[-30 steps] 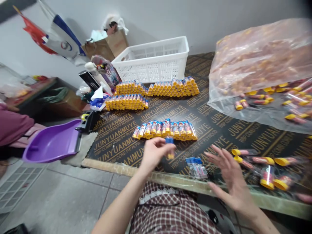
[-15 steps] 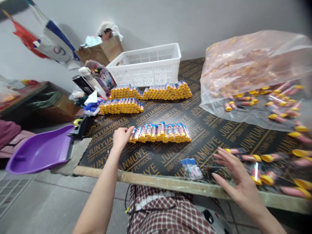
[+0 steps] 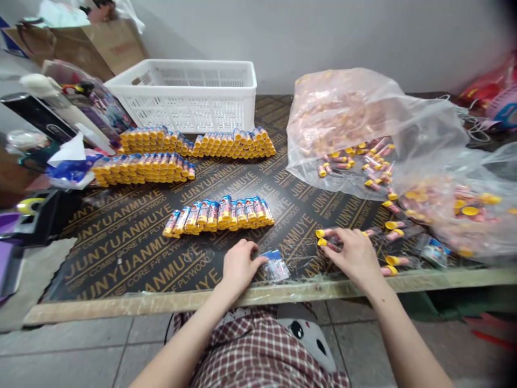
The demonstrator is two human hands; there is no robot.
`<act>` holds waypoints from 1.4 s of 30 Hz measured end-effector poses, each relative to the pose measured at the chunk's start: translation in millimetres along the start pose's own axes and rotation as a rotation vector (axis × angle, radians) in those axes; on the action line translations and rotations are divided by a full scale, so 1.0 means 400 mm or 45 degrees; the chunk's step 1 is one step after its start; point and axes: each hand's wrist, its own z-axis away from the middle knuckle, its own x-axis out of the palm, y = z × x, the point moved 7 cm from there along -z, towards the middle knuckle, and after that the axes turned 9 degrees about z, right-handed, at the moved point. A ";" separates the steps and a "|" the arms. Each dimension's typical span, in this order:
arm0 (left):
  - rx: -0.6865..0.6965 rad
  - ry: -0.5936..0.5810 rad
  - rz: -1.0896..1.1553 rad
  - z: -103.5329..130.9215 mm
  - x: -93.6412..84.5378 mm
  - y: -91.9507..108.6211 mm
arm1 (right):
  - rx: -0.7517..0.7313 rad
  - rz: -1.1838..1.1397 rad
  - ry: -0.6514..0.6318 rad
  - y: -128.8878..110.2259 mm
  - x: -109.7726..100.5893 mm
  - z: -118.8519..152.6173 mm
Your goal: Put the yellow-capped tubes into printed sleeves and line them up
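My left hand (image 3: 241,263) rests low over the table with fingers curled and thumb apart from them. Its thumb tip is at the edge of a small pile of clear, blue-topped plastic sleeves (image 3: 276,266); nothing shows in its grip. To the right, my right hand (image 3: 355,252) has its fingers closed around small pink tubes with yellow ends (image 3: 328,243), two of which stick out leftward. Beyond my hands lies a stacked row of tubes in blue printed wrappers (image 3: 220,213), yellow ends toward me.
More wrapped tubes (image 3: 145,168) are stacked before a white plastic basket (image 3: 186,105). Clear bags (image 3: 339,113) of pink tubes lie at the right, some spilling out. Further left are a tissue pack (image 3: 72,167) and a black tape dispenser (image 3: 48,218). The table's front edge (image 3: 161,303) is taped.
My left hand has left the end of the wrapped row and come right to the sleeves. My right hand, open before, has closed on tubes. The view has turned right.
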 end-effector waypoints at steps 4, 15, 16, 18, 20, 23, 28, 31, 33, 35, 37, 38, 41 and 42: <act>-0.082 -0.055 -0.124 -0.010 0.039 -0.011 | -0.074 0.020 -0.048 -0.011 0.017 0.013; -0.161 0.010 0.193 -0.017 0.021 -0.021 | 0.149 -0.738 0.120 -0.049 -0.037 0.046; -0.173 0.017 0.323 -0.015 0.020 -0.022 | 0.186 -0.856 0.113 -0.056 -0.038 0.052; -0.266 0.022 0.717 -0.009 0.024 -0.029 | 0.261 -1.103 0.104 -0.072 -0.035 0.065; -0.433 0.015 1.181 0.002 0.036 -0.037 | 0.326 -1.307 0.137 -0.093 -0.034 0.080; -0.629 0.046 1.637 0.017 0.046 -0.038 | 0.380 -1.458 0.229 -0.130 -0.042 0.102; -0.724 0.119 1.832 0.023 0.044 -0.045 | 0.343 -1.526 0.262 -0.191 -0.045 0.133; -0.749 0.153 1.886 0.025 0.047 -0.055 | 0.313 -1.404 0.321 -0.206 -0.050 0.148; -0.759 0.174 1.891 0.027 0.047 -0.059 | 0.265 -1.294 0.391 -0.212 -0.061 0.153; -0.750 0.189 1.886 0.028 0.043 -0.060 | 0.205 -1.216 0.445 -0.218 -0.073 0.155; -0.739 0.210 1.876 0.028 0.038 -0.060 | 0.170 -1.173 0.474 -0.221 -0.081 0.155; -0.737 0.222 1.871 0.028 0.035 -0.060 | 0.160 -1.158 0.484 -0.222 -0.085 0.154; -0.740 0.234 1.856 0.030 0.033 -0.060 | 0.118 -1.099 0.511 -0.228 -0.096 0.151; -0.741 0.235 1.848 0.031 0.034 -0.060 | 0.092 -1.080 0.512 -0.233 -0.100 0.150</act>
